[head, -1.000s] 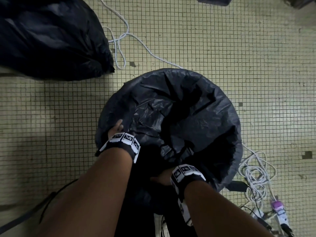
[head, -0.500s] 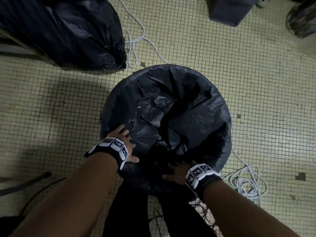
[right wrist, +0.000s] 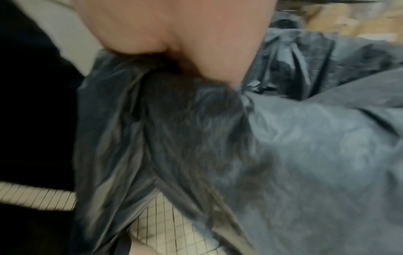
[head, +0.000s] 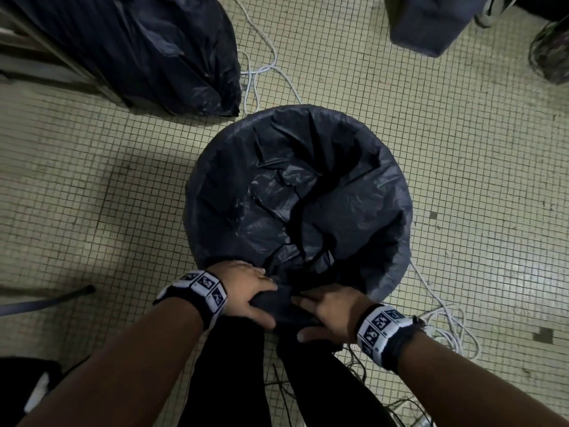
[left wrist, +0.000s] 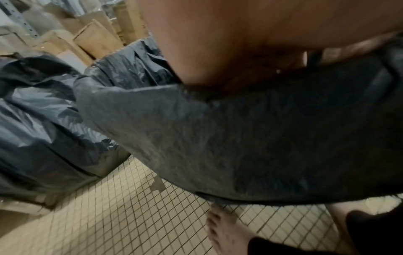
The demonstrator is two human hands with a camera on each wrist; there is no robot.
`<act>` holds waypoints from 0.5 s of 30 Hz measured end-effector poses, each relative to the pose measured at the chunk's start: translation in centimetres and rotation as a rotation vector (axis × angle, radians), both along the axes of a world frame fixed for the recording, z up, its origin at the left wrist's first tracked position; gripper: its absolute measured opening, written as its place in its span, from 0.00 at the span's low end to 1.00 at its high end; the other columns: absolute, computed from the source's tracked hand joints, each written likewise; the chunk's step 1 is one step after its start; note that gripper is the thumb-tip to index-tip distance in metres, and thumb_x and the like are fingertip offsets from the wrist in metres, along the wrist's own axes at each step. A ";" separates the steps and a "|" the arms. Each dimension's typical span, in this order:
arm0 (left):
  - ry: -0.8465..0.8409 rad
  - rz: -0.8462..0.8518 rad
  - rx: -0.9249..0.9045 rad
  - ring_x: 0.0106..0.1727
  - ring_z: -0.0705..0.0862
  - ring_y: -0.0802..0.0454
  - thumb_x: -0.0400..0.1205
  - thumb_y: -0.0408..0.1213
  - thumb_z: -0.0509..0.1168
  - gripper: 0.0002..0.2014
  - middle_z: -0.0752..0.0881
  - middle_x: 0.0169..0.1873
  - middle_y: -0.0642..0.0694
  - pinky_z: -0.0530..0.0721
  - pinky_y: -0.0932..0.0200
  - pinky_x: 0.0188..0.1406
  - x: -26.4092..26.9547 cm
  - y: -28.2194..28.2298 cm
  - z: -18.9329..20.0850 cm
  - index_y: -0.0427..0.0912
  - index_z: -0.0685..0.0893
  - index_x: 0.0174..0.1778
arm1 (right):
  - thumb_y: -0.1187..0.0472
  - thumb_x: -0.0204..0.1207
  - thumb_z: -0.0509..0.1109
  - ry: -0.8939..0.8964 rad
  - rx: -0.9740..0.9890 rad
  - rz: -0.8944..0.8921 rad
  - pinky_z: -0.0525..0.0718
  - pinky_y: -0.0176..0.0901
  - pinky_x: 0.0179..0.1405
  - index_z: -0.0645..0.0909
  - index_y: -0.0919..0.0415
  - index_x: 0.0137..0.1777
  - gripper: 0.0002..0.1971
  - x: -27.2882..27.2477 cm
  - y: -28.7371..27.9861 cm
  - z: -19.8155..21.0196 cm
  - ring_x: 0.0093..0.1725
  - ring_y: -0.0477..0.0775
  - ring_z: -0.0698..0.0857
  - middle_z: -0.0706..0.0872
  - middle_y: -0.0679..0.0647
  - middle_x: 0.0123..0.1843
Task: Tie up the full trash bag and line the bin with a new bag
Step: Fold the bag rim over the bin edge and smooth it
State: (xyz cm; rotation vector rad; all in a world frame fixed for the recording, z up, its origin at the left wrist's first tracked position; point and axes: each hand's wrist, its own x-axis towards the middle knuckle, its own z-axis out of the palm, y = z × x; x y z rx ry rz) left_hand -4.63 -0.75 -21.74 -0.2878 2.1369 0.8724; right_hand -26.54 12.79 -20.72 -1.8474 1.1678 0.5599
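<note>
A round bin (head: 397, 272) stands on the tiled floor, covered by a new black bag (head: 292, 186) that sags into it and folds over the rim. My left hand (head: 246, 291) and right hand (head: 326, 312) sit close together at the near rim. Each holds the bag's folded edge between fingers and thumb. In the right wrist view, bunched plastic (right wrist: 185, 129) runs up into my palm. In the left wrist view, the bag (left wrist: 240, 138) is stretched over the bin's side under my hand. The full black trash bag (head: 138, 47) lies on the floor at the far left.
A white cable (head: 264, 69) loops on the floor behind the bin, and more coils (head: 446, 322) lie to its right. A dark box (head: 431, 23) stands far right. Cardboard boxes (left wrist: 96, 38) stand behind the full bag. My bare foot (left wrist: 224, 229) is by the bin's base.
My left hand has slid along the rim from the bin's left side to the near edge. Both hands now meet there on the bag's edge.
</note>
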 end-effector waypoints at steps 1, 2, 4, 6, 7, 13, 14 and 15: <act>0.031 -0.018 -0.019 0.82 0.69 0.48 0.67 0.87 0.47 0.51 0.75 0.80 0.52 0.69 0.47 0.79 0.2 0.6 -0.2 0.59 0.71 0.80 | 0.25 0.77 0.47 0.015 -0.013 0.025 0.67 0.51 0.78 0.55 0.48 0.86 0.42 0.1 0.2 -0.2 0.80 0.59 0.68 0.65 0.53 0.84; 0.050 -0.046 -0.044 0.80 0.72 0.48 0.68 0.86 0.49 0.49 0.77 0.78 0.50 0.72 0.48 0.77 0.4 0.9 -0.4 0.56 0.73 0.79 | 0.26 0.79 0.47 0.020 -0.036 0.044 0.67 0.51 0.77 0.56 0.49 0.86 0.40 0.2 0.4 -0.4 0.79 0.59 0.68 0.66 0.54 0.84; 0.027 -0.127 -0.085 0.83 0.67 0.48 0.74 0.81 0.50 0.46 0.72 0.81 0.48 0.68 0.48 0.79 0.9 1.0 -0.7 0.52 0.70 0.82 | 0.27 0.79 0.47 0.022 -0.103 0.069 0.72 0.52 0.74 0.59 0.51 0.84 0.39 0.3 0.7 -0.8 0.76 0.60 0.73 0.71 0.55 0.80; 0.011 -0.182 -0.128 0.84 0.64 0.46 0.79 0.75 0.50 0.44 0.68 0.84 0.45 0.64 0.49 0.82 1.2 0.9 -0.8 0.48 0.67 0.84 | 0.28 0.79 0.46 0.030 -0.159 0.080 0.75 0.54 0.70 0.61 0.53 0.82 0.39 0.6 1.1 -1.1 0.71 0.62 0.77 0.76 0.57 0.76; 0.013 -0.201 -0.144 0.82 0.68 0.45 0.81 0.73 0.51 0.42 0.70 0.82 0.44 0.66 0.50 0.80 1.3 0.8 -0.8 0.47 0.68 0.83 | 0.28 0.80 0.45 0.036 -0.177 0.081 0.76 0.54 0.68 0.62 0.55 0.81 0.39 0.8 1.3 -1.3 0.69 0.63 0.78 0.77 0.58 0.75; -0.066 -0.205 -0.148 0.62 0.82 0.46 0.78 0.74 0.57 0.35 0.84 0.66 0.53 0.80 0.49 0.62 2.0 -2.4 0.5 0.55 0.74 0.75 | 0.30 0.82 0.46 0.069 -0.256 -0.010 0.80 0.55 0.60 0.69 0.57 0.76 0.36 3.8 1.0 -1.2 0.61 0.65 0.84 0.83 0.59 0.68; -0.069 -0.214 -0.146 0.62 0.82 0.47 0.78 0.74 0.57 0.33 0.84 0.65 0.56 0.80 0.48 0.63 2.3 -3.3 0.7 0.57 0.75 0.73 | 0.30 0.82 0.46 0.069 -0.246 -0.042 0.79 0.55 0.61 0.67 0.56 0.77 0.36 4.4 0.5 -1.1 0.62 0.65 0.83 0.82 0.59 0.69; -0.073 -0.218 -0.148 0.62 0.83 0.49 0.78 0.74 0.57 0.32 0.84 0.65 0.58 0.80 0.47 0.63 2.5 -4.2 1.0 0.59 0.75 0.71 | 0.29 0.81 0.46 0.062 -0.232 -0.078 0.78 0.55 0.62 0.66 0.56 0.77 0.37 5.0 -0.1 -1.0 0.64 0.65 0.82 0.80 0.59 0.70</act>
